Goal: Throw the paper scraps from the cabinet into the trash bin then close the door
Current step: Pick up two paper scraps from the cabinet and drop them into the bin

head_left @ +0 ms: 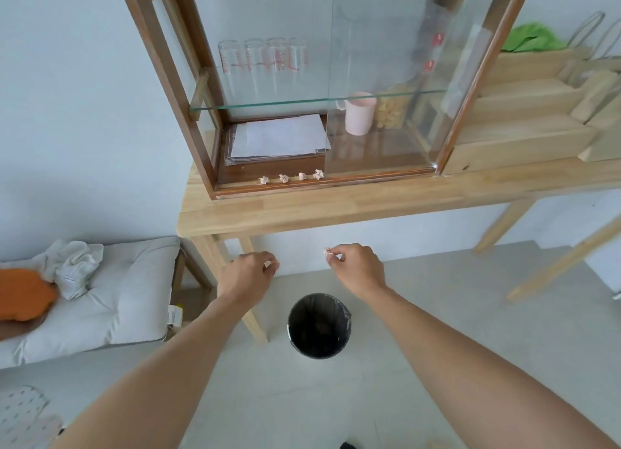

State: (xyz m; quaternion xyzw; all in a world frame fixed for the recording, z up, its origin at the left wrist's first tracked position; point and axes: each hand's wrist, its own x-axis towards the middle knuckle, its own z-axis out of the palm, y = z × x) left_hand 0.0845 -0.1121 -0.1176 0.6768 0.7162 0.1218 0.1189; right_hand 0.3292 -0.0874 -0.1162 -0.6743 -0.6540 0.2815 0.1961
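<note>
Paper scraps are what I carry in both hands, and each has to end up in the round black-lined trash bin [318,326] on the pale floor below and between my forearms. My right hand [357,267] pinches a small crumpled pinkish-white scrap [326,251] at its fingertips, out in plain sight; my left hand [248,274] is curled closed around another white scrap [267,264], of which only a sliver shows. Both hands sit beyond the bin's far rim, so I judge the drop needs them drawn back toward me and inward; neither hand looks clearly closer to the opening. Farther off, on the light wooden table [336,210], stands the wood-framed glass cabinet [168,89], its sliding glass door [379,89] pushed right. Four more crumpled scraps [291,177] lie in a row along its open front ledge.
</note>
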